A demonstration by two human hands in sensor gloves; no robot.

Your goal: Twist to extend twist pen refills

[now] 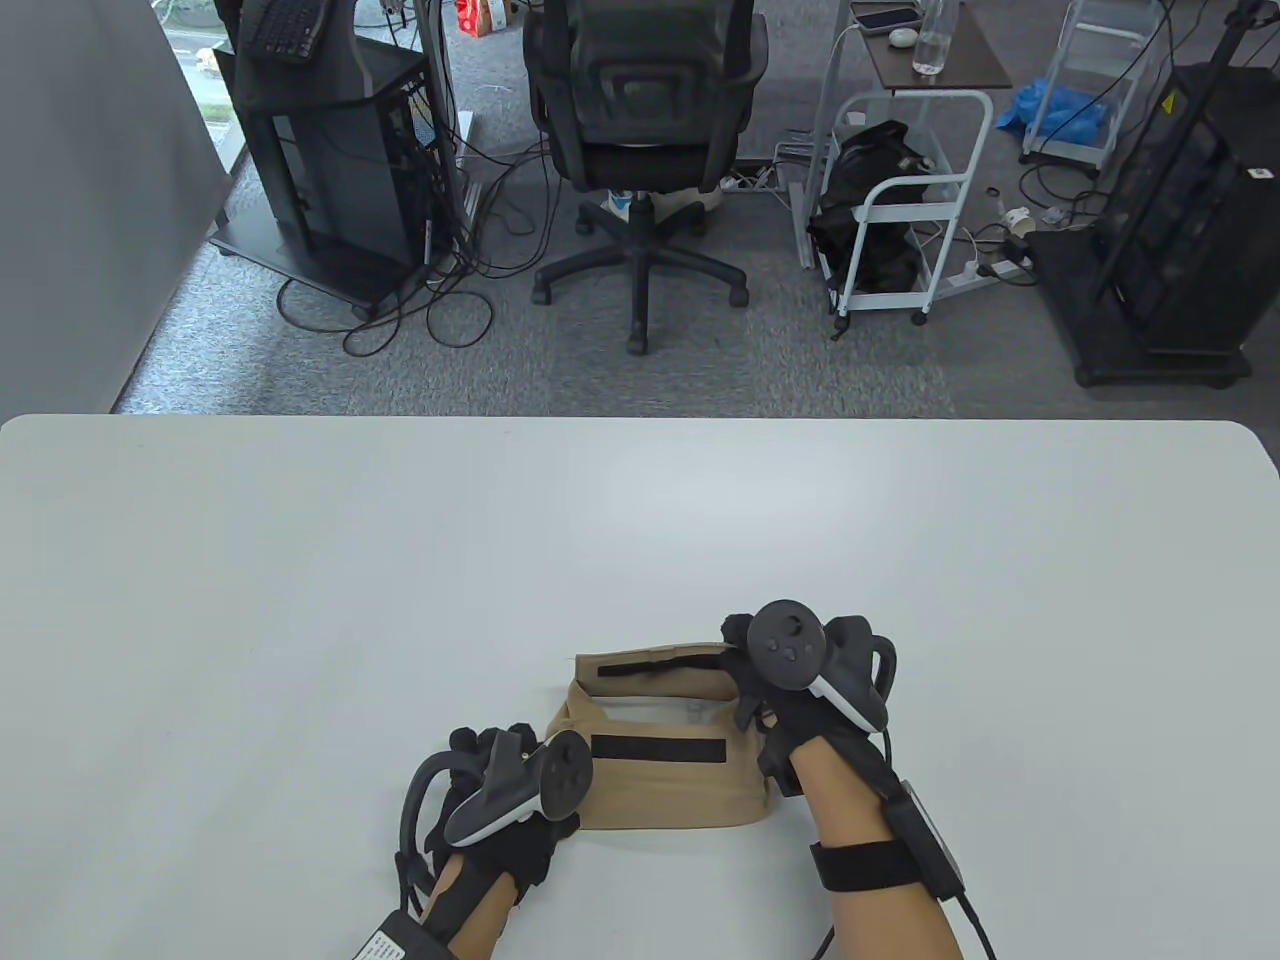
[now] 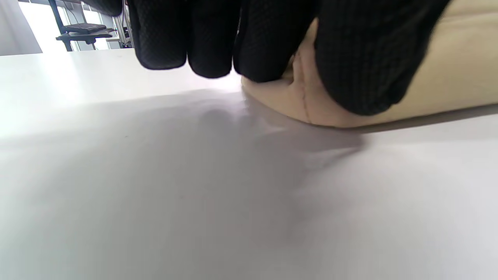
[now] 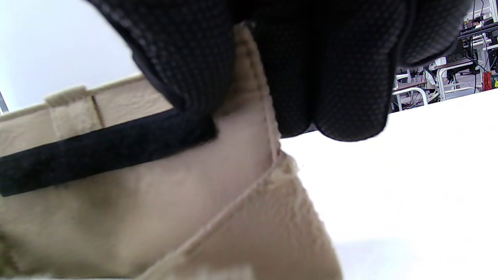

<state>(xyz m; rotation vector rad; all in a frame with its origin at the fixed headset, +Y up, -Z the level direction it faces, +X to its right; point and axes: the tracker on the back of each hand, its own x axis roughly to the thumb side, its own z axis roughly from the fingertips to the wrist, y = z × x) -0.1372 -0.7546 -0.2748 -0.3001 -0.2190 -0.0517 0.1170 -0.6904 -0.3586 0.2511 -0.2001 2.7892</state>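
Tan fabric pouch held open at the near edge of the table.

The pouch (image 1: 665, 770), with black fastener strips, is steadied at its left end by the left hand (image 1: 505, 790), whose fingers (image 2: 210, 42) are pressed together against the fabric; its flap is pinched and lifted by the right hand (image 1: 790, 690), presumably so that the pens can be reached. No twist pen is visible. The white table (image 1: 400, 560) is backed by grey carpet, an office chair (image 1: 640, 130) and wheeled carts.

A tan fabric pouch (image 1: 668, 770) with black hook-and-loop strips (image 1: 658, 748) lies on the white counter (image 1: 400, 560), its flap raised and mouth open; any pens inside are hidden.
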